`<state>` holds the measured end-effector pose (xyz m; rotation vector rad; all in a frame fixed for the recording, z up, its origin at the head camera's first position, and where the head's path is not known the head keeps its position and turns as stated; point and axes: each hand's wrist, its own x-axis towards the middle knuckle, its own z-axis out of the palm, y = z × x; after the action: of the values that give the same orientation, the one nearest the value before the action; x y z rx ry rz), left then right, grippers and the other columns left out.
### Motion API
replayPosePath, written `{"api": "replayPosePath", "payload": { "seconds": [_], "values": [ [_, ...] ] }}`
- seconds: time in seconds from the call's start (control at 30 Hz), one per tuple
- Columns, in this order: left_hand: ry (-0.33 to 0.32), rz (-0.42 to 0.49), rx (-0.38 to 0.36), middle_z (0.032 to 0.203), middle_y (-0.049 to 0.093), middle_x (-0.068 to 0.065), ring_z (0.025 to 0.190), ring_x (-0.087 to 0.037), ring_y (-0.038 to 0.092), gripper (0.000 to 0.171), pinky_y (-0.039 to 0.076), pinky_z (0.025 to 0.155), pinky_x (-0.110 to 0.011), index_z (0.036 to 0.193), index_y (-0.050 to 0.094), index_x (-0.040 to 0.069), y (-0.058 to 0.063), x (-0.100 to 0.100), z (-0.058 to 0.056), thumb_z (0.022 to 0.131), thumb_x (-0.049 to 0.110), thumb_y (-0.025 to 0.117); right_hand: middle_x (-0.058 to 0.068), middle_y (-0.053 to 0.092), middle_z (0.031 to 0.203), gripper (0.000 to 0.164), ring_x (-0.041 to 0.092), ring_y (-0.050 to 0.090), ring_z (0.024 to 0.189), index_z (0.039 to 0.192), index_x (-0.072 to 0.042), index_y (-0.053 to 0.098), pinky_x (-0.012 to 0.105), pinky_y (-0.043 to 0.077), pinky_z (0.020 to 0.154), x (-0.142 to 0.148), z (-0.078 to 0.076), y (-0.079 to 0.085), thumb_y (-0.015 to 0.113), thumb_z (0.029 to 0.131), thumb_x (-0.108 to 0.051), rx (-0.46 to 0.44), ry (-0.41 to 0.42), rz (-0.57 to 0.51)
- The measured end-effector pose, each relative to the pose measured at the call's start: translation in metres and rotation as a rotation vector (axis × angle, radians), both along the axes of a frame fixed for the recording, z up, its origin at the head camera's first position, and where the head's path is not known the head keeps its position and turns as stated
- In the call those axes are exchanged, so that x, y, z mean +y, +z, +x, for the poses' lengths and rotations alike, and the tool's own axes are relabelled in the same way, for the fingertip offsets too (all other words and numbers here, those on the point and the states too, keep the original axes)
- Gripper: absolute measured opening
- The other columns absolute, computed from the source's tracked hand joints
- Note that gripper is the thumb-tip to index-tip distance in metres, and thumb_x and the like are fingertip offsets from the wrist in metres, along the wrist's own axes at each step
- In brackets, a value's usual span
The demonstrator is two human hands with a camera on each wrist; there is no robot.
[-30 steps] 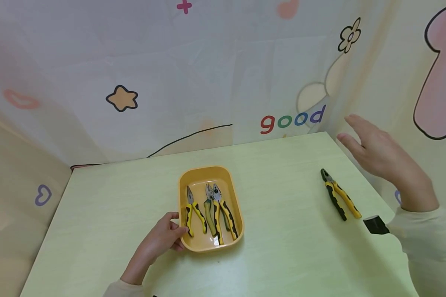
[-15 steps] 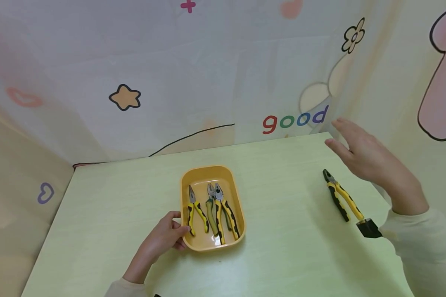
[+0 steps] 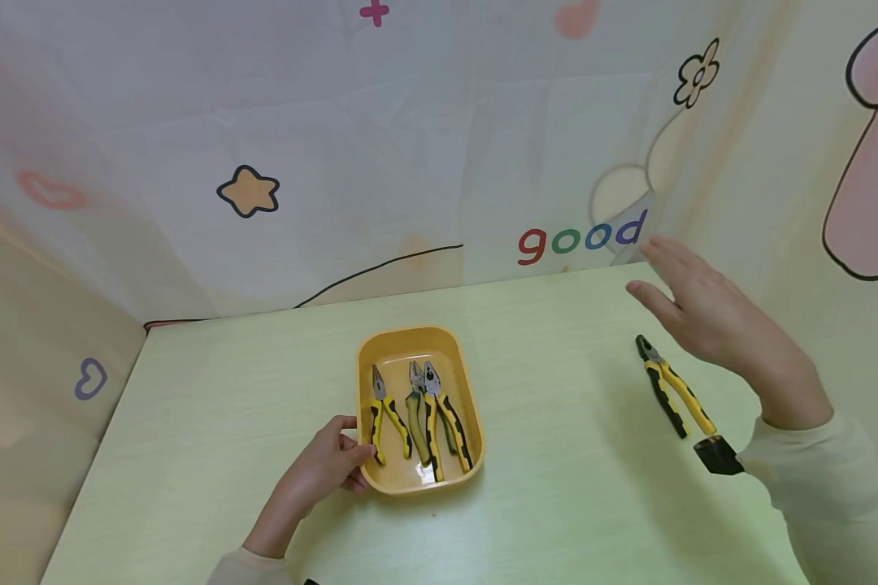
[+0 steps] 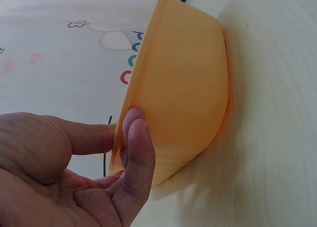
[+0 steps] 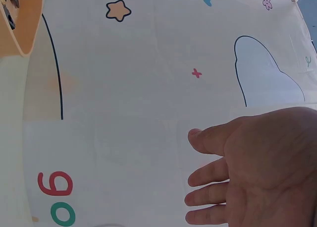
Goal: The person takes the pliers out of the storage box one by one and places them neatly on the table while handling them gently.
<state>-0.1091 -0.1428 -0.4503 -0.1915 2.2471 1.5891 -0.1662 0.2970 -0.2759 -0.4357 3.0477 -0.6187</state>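
Observation:
My left hand point(image 3: 322, 463) pinches the left rim of a yellow plastic tray point(image 3: 419, 335), thumb on the inside and fingers under the outer wall, as the left wrist view shows. In the tray lie long-nose pliers point(image 3: 377, 414) at the left, pliers with olive-green handles point(image 3: 414, 418) in the middle, and combination pliers point(image 3: 431, 422) with yellow-black handles over them. My right hand point(image 3: 710, 313) hovers at the right with fingers straight and thumb apart, holding nothing. Below it on the table, another pair of yellow-black pliers point(image 3: 662, 378) lies with handles spread.
The pale green table point(image 3: 556, 455) meets a printed cloth backdrop point(image 3: 380, 162) at its far edge, and more cloth hangs at both sides. A black strap piece point(image 3: 719, 455) sticks out at the right cuff, near the loose pliers' handle ends.
My right hand has moved left and slightly down, from beyond the table's right edge to above the loose pliers. The left hand keeps its hold on the tray; the view has shifted slightly.

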Motion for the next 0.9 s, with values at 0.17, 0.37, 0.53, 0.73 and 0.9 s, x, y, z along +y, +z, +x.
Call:
{"api": "replayPosePath", "payload": {
  "seconds": [0.17,0.37,0.53,0.73,0.9],
  "values": [
    [-0.004,-0.002,0.003,0.093,0.059,-0.019,0.061,-0.02,0.064,0.053,0.062,0.058,-0.036,0.144,0.037,-0.011,0.0,0.0,0.0,0.1,0.0,0.063,0.026,0.009,0.169,0.073,0.045,0.007,0.155,0.163,0.003,0.014,0.064,0.011,0.123,-0.005,0.001,0.0,0.045,0.111,-0.039,0.011,0.011,0.007],
    [-0.003,0.0,0.0,0.093,0.06,-0.019,0.061,-0.02,0.065,0.053,0.062,0.058,-0.037,0.145,0.037,-0.011,0.001,0.0,-0.001,0.1,0.0,0.063,0.024,0.009,0.17,0.073,0.044,0.007,0.155,0.163,0.002,0.016,0.064,0.012,0.124,-0.013,0.003,0.001,0.047,0.11,-0.039,0.019,0.032,0.015],
    [-0.001,-0.006,-0.002,0.093,0.06,-0.019,0.061,-0.02,0.065,0.053,0.062,0.058,-0.036,0.144,0.037,-0.011,0.001,0.0,0.0,0.1,0.001,0.063,0.022,0.009,0.17,0.073,0.043,0.007,0.156,0.164,0.0,0.016,0.063,0.012,0.124,-0.019,0.004,0.002,0.049,0.11,-0.037,0.017,0.045,0.023],
    [-0.004,-0.011,-0.002,0.093,0.059,-0.018,0.062,-0.02,0.065,0.053,0.062,0.058,-0.036,0.145,0.037,-0.011,0.002,0.0,0.0,0.1,0.001,0.063,0.025,0.011,0.169,0.073,0.044,0.008,0.156,0.162,0.003,0.017,0.063,0.012,0.124,-0.024,0.006,-0.001,0.05,0.11,-0.034,0.037,0.07,0.026],
    [-0.009,-0.012,0.006,0.093,0.059,-0.019,0.061,-0.02,0.064,0.053,0.062,0.058,-0.036,0.145,0.036,-0.011,0.002,0.0,-0.001,0.1,0.002,0.063,0.025,0.012,0.169,0.071,0.044,0.009,0.155,0.161,0.005,0.019,0.066,0.012,0.123,-0.027,0.006,-0.003,0.051,0.11,-0.032,0.048,0.071,0.036]
  ]
}}
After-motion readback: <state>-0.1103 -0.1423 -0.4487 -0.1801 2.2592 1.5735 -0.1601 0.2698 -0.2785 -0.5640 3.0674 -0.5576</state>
